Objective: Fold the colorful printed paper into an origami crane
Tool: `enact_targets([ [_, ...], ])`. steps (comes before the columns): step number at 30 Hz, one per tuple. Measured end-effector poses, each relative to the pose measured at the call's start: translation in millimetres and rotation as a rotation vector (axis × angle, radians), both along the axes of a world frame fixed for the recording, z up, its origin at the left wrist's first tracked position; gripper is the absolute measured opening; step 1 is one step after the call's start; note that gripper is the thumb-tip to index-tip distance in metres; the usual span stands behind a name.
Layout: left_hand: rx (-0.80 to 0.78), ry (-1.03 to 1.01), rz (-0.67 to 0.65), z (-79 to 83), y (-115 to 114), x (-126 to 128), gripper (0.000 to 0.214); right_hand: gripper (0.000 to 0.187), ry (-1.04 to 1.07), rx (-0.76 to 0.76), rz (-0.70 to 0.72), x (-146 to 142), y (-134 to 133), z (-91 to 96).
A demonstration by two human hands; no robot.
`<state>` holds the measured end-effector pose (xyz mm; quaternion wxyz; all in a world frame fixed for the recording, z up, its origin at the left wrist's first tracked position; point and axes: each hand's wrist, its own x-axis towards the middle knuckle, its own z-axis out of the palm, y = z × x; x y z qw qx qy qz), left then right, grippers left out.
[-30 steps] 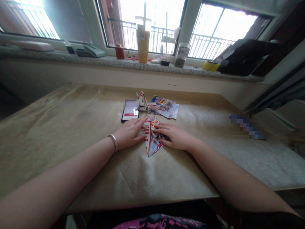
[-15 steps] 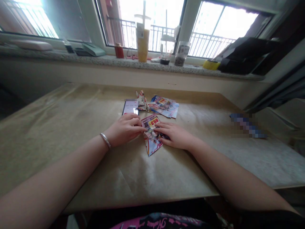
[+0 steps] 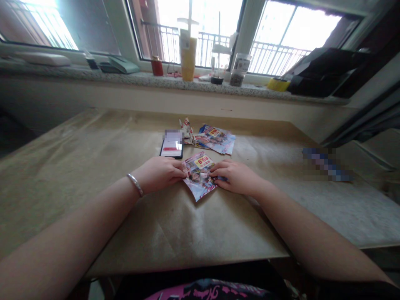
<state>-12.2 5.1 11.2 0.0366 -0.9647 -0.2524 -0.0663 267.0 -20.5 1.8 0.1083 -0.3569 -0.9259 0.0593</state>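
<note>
A colourful printed paper sheet [image 3: 200, 175], partly folded, lies on the brown table [image 3: 93, 166] in front of me. My left hand [image 3: 159, 173], with a silver bracelet on the wrist, has its fingers curled and pinches the sheet's left edge. My right hand [image 3: 234, 177] grips the sheet's right edge with bent fingers. Just behind the sheet a phone [image 3: 171, 148] lies with its screen lit. A small folded paper figure [image 3: 186, 127] and a stack of similar printed sheets [image 3: 215, 139] rest beyond it.
A stone windowsill [image 3: 140, 79] runs along the back with a tall yellow drink cup [image 3: 188, 52], a red can [image 3: 156, 66], jars and a black bag [image 3: 321, 75]. A blurred blue object [image 3: 325, 164] lies on the table at the right.
The sheet has been opened out from a narrow folded shape into a wider one. My left hand went from lying flat to pinching the edge; both hands drew slightly apart.
</note>
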Motion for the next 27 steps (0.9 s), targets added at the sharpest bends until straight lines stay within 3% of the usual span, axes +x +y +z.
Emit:
enact_targets([
  [9, -0.015, 0.09, 0.199, 9.3, -5.9, 3.6, 0.024, 0.044, -0.023, -0.065, -0.053, 2.2, -1.7, 6.6],
  [15, 0.007, 0.163, 0.345, 9.6, -3.5, 4.6, 0.032, 0.027, -0.061, -0.003, -0.091, 1.7, -3.0, 6.3],
  [20, -0.04, 0.054, 0.421, 5.2, -0.9, 6.2, 0.032, 0.027, -0.014, 0.032, -0.194, -4.7, 6.4, -5.1],
  [24, -0.07, -0.094, 0.536, -1.5, -0.6, 10.3, 0.029, 0.032, 0.013, -0.039, -0.317, -9.9, 12.5, -11.0],
  [27, -0.106, -0.18, 0.552, -8.2, 0.9, 12.9, 0.032, 0.038, 0.009, -0.066, -0.421, -14.8, 13.1, -12.5],
])
